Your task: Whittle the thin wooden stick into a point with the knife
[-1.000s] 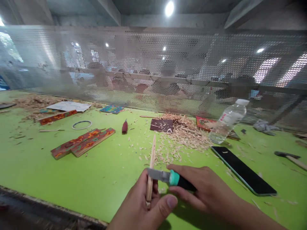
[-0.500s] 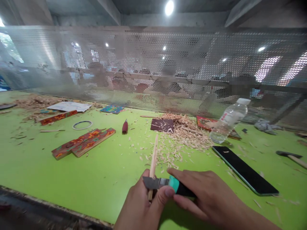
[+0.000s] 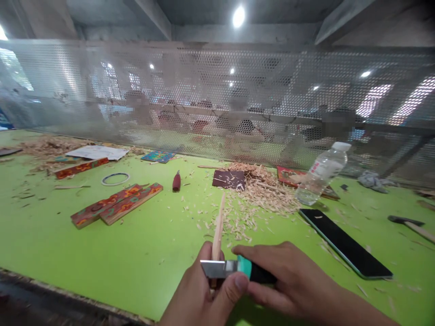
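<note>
A slender, pale wooden stick (image 3: 219,226) is held pointing forward, its far end tapered; over its lower part, a black-and-teal-handled knife (image 3: 244,268) is held crosswise, blade leftward.

Glare from 1 white ceiling lamp (image 3: 239,16) tops your brightly lit green table (image 3: 146,258) as a shadow pools beneath your right hand (image 3: 288,276); people (image 3: 239,99) behind the hazy mesh screen (image 3: 193,74) blur, and the upper-right corner darkens.
</note>
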Demonstrator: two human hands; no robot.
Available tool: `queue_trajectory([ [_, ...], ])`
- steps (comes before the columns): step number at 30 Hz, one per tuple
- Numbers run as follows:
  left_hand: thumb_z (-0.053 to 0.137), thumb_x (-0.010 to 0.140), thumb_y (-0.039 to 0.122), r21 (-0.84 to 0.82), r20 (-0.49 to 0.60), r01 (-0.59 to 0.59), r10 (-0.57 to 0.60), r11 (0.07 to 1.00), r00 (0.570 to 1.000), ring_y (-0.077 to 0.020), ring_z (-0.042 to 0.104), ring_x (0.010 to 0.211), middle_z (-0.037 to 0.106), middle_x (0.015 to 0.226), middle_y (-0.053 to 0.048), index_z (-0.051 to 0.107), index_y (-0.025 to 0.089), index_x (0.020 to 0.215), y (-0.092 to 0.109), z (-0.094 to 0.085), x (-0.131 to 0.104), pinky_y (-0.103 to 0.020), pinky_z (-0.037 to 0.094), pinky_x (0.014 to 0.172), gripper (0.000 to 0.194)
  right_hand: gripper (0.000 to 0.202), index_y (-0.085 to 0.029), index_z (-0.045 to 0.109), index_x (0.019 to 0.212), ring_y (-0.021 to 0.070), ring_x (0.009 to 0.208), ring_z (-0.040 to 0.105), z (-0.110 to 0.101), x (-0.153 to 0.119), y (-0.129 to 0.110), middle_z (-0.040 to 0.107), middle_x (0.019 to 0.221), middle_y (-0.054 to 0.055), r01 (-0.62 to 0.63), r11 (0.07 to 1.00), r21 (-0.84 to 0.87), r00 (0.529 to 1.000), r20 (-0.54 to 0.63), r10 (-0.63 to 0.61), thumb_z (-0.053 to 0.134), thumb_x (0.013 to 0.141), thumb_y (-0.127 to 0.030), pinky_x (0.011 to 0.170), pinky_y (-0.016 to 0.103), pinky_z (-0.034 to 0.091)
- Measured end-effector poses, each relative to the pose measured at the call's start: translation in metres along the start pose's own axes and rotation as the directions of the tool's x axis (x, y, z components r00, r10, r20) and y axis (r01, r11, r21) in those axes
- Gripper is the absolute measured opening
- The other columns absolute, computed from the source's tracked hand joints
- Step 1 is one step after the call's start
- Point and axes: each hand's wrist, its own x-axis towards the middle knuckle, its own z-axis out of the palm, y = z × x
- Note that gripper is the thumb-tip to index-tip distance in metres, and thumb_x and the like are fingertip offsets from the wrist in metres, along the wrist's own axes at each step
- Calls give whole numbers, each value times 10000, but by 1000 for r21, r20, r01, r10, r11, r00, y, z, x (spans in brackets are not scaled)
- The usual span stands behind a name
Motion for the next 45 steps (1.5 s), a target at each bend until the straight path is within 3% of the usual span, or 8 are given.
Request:
queue_trajectory([
  [8,534,970,653,138,-152,75,-54,988,987,-321,673,882,746,925,-112,582,207,1029,2,5,0,-373,441,769,452,567,-158,708,1152,270,668,795,4,-1,-1,836,890,110,3,986,-165,992,-124,-23,315,1119,-565,559,355,572],
  [14,442,1029,624,195,-111,67,-46,979,993,-239,592,731,660,801,-54,521,230,879,4,5,1,-331,378,673,429,620,-125,710,1200,264,665,789,0,2,8,832,864,111,-50,972,-229,962,-272,-14,340,1104,-613,569,354,588],
  [16,452,1005,685,176,-79,78,-65,981,995,-211,536,702,587,746,-18,511,229,848,3,3,1,-315,362,648,486,582,-159,723,1187,223,581,755,-6,0,16,817,793,72,-204,959,-197,929,-348,126,349,1109,-599,523,312,559],
  [19,493,987,697,122,-51,63,-57,991,997,-180,467,690,499,715,19,486,230,808,0,0,2,-295,343,632,500,574,-172,723,1180,264,716,786,-14,-2,24,831,892,106,-388,899,-204,846,-465,259,424,1069,-650,606,327,567],
  [24,496,983,703,45,9,53,-53,998,999,-178,469,712,497,747,21,475,234,858,1,-3,1,-299,363,663,486,479,-223,712,1127,214,693,747,-9,1,15,800,847,37,-289,957,-16,886,-383,261,458,1062,-625,621,280,533],
  [29,441,975,760,-85,23,43,-42,995,999,-191,515,823,548,875,-10,550,243,1036,6,-7,-6,-298,412,761,532,442,-212,692,941,167,559,607,-5,5,9,658,658,-22,-323,940,108,897,-283,341,476,1055,-581,554,257,446],
  [40,650,814,825,-344,212,122,-49,931,976,-78,505,497,560,806,43,434,225,1113,-20,-5,5,-209,377,450,704,414,-222,583,790,154,569,466,-3,6,14,516,630,-43,-351,878,326,894,-163,418,533,1020,-563,532,267,327],
  [45,591,932,736,-381,192,110,-38,918,981,-83,436,587,505,715,75,459,210,1256,-6,-7,1,-210,369,568,632,349,-217,617,827,154,582,469,-4,8,13,525,637,-48,-385,862,330,872,-178,457,600,973,-534,549,271,336],
])
